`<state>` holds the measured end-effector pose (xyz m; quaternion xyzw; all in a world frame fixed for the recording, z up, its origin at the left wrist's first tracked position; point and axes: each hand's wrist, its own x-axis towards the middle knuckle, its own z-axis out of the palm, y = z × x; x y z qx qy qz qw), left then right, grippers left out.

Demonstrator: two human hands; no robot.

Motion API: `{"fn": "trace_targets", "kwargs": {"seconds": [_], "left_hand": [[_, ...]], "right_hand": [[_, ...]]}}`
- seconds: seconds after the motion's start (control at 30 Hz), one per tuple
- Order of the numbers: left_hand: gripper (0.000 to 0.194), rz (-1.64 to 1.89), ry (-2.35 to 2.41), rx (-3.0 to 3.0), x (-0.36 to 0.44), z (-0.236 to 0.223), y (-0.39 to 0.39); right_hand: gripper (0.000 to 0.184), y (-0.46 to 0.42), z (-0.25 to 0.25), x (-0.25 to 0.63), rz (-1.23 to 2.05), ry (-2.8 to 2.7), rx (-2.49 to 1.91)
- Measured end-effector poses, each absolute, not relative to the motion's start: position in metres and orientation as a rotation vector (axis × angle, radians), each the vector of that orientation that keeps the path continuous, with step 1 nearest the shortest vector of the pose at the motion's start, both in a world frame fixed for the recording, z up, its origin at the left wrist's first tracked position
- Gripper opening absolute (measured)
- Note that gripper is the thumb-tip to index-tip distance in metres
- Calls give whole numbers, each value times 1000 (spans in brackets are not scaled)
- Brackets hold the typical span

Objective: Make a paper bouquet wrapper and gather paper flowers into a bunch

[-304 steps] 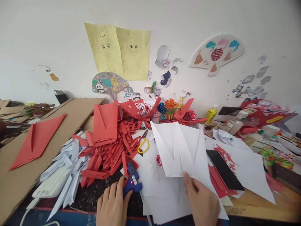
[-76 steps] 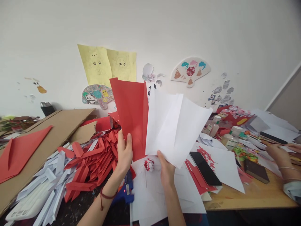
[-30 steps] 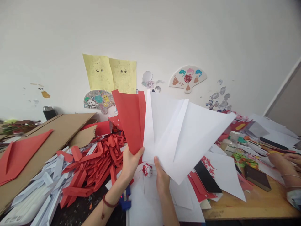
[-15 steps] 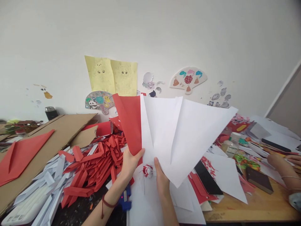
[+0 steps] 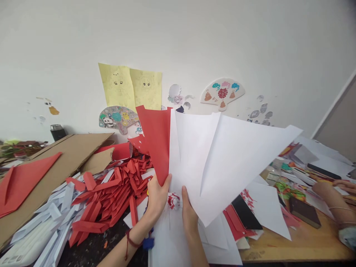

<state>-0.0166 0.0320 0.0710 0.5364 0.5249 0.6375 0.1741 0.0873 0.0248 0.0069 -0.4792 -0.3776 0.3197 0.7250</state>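
Observation:
Held upright in front of me are folded sheets, a red paper (image 5: 156, 141) on the left and a white paper (image 5: 222, 155) spreading wide to the right. My left hand (image 5: 159, 193) pinches the lower edge where red meets white, thumb in front. My right hand (image 5: 189, 207) grips the bottom of the white paper, thumb on its near face. The fingers behind the sheets are hidden. Between my hands, lower down, a small red-and-white crumpled piece (image 5: 174, 201) shows above white sheets (image 5: 164, 241) on the table.
Heaps of folded red strips (image 5: 111, 196) and white strips (image 5: 52, 215) lie left, near cardboard (image 5: 83, 144) and a folded red sheet (image 5: 27, 178). At right are a black phone-like slab (image 5: 246, 211), a brown notebook (image 5: 304, 212) and another person's arm (image 5: 328, 196).
The held papers have swung a little to the right, and the white sheet is spread wider. Both hands keep their hold. The other person's arm has shifted slightly left.

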Motion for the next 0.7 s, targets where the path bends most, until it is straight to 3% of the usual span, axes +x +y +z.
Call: {"fn": "trace_targets", "kwargs": {"seconds": [0.53, 0.7], "left_hand": [[27, 1854, 1364, 1486, -13, 79, 30], [19, 1805, 1467, 1617, -10, 78, 26]], "right_hand": [[74, 26, 4, 87, 667, -831, -1043], [77, 24, 4, 87, 690, -828, -1093]]}}
